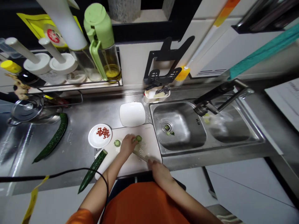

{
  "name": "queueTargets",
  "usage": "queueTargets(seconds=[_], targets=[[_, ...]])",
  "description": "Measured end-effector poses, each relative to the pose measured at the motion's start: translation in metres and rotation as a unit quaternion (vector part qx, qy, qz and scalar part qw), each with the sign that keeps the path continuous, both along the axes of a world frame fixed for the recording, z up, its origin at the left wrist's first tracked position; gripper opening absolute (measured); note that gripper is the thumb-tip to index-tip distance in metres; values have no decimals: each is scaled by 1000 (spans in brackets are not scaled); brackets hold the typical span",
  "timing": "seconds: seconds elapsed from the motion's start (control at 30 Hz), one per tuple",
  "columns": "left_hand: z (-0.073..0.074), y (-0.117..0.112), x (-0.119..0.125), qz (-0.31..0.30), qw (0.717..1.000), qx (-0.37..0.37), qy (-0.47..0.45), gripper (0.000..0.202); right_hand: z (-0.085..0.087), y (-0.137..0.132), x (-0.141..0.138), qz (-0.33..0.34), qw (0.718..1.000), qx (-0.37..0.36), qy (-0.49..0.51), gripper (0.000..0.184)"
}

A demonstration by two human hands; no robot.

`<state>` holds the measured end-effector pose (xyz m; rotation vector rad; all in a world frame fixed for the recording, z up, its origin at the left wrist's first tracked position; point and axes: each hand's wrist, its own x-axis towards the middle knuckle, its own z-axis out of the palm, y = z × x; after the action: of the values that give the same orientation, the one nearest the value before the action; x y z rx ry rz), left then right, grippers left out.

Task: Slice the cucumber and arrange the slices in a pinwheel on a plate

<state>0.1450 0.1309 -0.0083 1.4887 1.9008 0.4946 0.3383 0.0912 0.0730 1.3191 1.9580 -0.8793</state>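
Observation:
My left hand [128, 146] is over the white cutting board [126, 166], its fingers closed on a short piece of cucumber [138, 138]. Gripped in my right hand [160, 172] at the board's front right edge is a knife [140, 156], its blade lying low over the board and pointing left towards my left hand. A loose cucumber slice [117, 143] rests on the board left of my fingers. The cut cucumber [93, 169] lies across the board's left edge, its pale cut end facing away from me. Wet bits are scattered near the blade.
Behind the board stands a white square plate [132, 114]. A small round plate [93, 138] with chopped red pieces is at its left. A whole cucumber [54, 140] lies farther left. The double sink [187, 130] with a faucet [210, 99] is on the right. A black cable [77, 169] crosses my left forearm.

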Motion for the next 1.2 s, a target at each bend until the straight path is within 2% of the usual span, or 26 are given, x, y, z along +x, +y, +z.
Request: queueTargets(seconds=[0.17, 0.37, 0.57, 0.73, 1.1, 1.2], targets=[[-7, 12, 12, 12, 999, -49, 14, 15, -8, -5, 7, -9, 1000, 5, 7, 51], [-8, 17, 17, 20, 997, -74, 20, 15, -8, -4, 7, -11, 1000, 3, -1, 51], [-8, 19, 19, 20, 998, -62, 6, 12, -3, -1, 4, -14, 1000, 2, -7, 51], [-7, 20, 20, 13, 998, -59, 9, 19, 0, 1, 3, -15, 1000, -9, -1, 52], [-9, 24, 25, -4, 997, -70, 16, 14, -3, 0, 5, -7, 1000, -2, 6, 50], [-9, 24, 25, -13, 998, -64, 18, 18, -3, 1, 4, -5, 1000, 0, 1, 50]])
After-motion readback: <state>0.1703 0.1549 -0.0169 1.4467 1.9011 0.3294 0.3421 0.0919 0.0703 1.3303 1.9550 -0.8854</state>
